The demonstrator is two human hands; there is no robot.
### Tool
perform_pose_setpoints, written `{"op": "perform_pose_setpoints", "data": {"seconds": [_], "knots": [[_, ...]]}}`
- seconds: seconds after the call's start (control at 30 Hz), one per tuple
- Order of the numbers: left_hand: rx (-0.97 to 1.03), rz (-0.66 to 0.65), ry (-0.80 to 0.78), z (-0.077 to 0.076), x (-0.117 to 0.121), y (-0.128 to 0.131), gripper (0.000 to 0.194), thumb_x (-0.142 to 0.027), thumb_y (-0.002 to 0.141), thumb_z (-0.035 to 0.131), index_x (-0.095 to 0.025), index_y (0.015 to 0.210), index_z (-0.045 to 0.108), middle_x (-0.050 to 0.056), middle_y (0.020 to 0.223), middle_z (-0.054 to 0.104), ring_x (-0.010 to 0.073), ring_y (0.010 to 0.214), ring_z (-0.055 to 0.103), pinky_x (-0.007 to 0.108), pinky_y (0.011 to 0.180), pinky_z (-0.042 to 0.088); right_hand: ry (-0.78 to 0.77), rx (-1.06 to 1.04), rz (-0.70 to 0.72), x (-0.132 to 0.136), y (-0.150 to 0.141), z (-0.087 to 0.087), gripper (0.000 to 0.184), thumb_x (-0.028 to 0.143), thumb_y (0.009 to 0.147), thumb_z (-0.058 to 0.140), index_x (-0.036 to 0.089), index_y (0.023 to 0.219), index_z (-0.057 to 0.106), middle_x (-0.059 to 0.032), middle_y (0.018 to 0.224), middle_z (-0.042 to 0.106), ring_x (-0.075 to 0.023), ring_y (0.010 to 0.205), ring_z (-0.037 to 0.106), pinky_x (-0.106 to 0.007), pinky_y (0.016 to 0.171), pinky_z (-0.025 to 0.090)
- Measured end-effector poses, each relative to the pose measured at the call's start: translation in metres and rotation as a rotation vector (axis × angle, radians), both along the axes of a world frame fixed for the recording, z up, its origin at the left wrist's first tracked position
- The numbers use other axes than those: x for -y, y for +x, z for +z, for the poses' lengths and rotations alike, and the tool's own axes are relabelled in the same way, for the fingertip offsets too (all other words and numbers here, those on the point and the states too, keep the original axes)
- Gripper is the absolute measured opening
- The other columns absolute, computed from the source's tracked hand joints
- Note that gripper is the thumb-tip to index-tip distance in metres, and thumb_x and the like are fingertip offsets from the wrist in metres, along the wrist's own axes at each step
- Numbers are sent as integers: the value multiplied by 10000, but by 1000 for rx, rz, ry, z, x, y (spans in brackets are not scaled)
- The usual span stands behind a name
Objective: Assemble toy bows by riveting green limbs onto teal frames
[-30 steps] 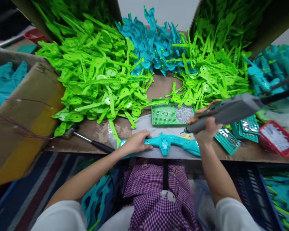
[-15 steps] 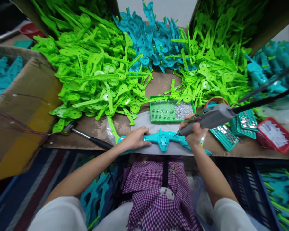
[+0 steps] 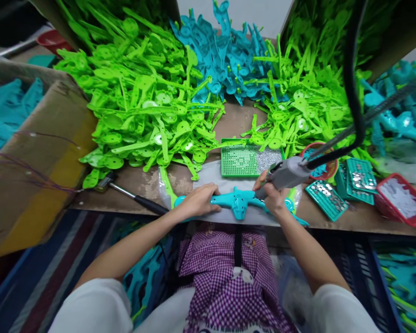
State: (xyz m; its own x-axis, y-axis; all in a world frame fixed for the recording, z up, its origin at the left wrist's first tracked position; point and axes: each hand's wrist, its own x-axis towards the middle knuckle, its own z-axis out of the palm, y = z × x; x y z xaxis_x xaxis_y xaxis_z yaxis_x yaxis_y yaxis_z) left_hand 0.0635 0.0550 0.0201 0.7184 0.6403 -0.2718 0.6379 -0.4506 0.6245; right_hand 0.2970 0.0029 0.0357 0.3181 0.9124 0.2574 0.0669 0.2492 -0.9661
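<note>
A long blue plastic part (image 3: 239,206) lies across the pale sheet (image 3: 208,175) at the bench's front edge. My left hand (image 3: 201,200) grips its left arm, fingers wrapped over it. My right hand (image 3: 274,198) is closed around a grey power screwdriver (image 3: 284,175), held slanting with its tip down at the part's right arm; the tip itself is hidden behind my fingers. A bright green piece (image 3: 167,185) in clear plastic is at the blue part's left end. Just beyond stands a green tray (image 3: 238,160) with small silver screws (image 3: 268,159) in its right side.
Heaps of green plastic parts (image 3: 138,106) and blue parts (image 3: 225,53) fill the back. A hammer (image 3: 135,197) lies on the left near a cardboard box (image 3: 45,152). To the right are teal trays of metal discs (image 3: 327,200), a round basket (image 3: 319,162) and a red basket (image 3: 402,199).
The screwdriver has turned more upright and its cable has swung up and left. My left hand keeps its grip on the blue part. The whole view has shifted slightly.
</note>
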Motion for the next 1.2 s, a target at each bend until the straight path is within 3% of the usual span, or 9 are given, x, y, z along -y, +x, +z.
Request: {"op": "perform_pose_setpoints", "data": {"seconds": [0.2,0.37,0.47,0.6,0.7,0.77,0.83,1.03,1.2], "knots": [[-17,-1,-13,4,0,0,333,-399,722,706,-213,936,531,38,1010,617,226,906,585,306,740,417,321,-151,-225,-36,12,44,339,565,811,511,229,817,553,54,534,467,-112,414,484,-252,407,367],[-20,17,-22,3,0,-1,358,-407,716,702,-208,969,542,50,1044,623,243,946,589,319,767,429,80,135,-244,-65,31,33,290,493,795,616,205,789,589,23,568,546,-137,497,539,-286,504,433],[-33,13,-32,5,0,0,357,-410,715,701,-204,964,551,56,1037,629,248,942,591,324,767,432,44,292,-252,-46,40,27,300,496,772,653,212,850,600,-14,707,603,-165,638,581,-319,617,479],[-32,20,-45,4,-1,0,359,-421,707,706,-210,952,551,52,1027,632,243,922,593,316,748,427,167,526,-503,2,36,26,284,377,762,710,246,974,573,-26,878,605,-161,706,560,-309,661,452],[-34,20,-43,2,-1,1,381,-425,692,717,-208,958,553,50,1009,635,242,906,593,314,734,424,-118,817,-113,11,21,16,96,318,869,589,226,866,614,-27,779,641,-160,654,574,-298,627,422],[-29,27,-37,1,-1,1,392,-423,690,720,-200,968,556,57,1008,635,244,898,594,319,734,425,-384,972,250,-2,14,6,148,320,884,561,210,828,644,-45,771,672,-177,692,606,-298,640,421],[-13,27,-33,-1,-1,1,385,-422,696,717,-196,965,561,61,1015,632,243,905,592,322,748,428,-553,1092,433,-20,13,-2,152,336,857,601,201,828,665,-69,807,690,-202,756,622,-306,664,421],[12,9,-23,-7,-3,-1,383,-423,683,724,-196,949,570,51,991,630,230,896,587,313,744,424,-551,1396,604,-42,25,-5,136,255,867,549,174,901,653,-120,875,681,-243,842,624,-333,704,419],[16,19,-25,-9,-3,-1,381,-429,687,724,-201,946,563,47,991,631,226,892,589,313,747,426,-490,1390,504,-25,39,5,150,185,829,501,150,848,646,-118,791,678,-223,745,628,-330,676,430]]}}
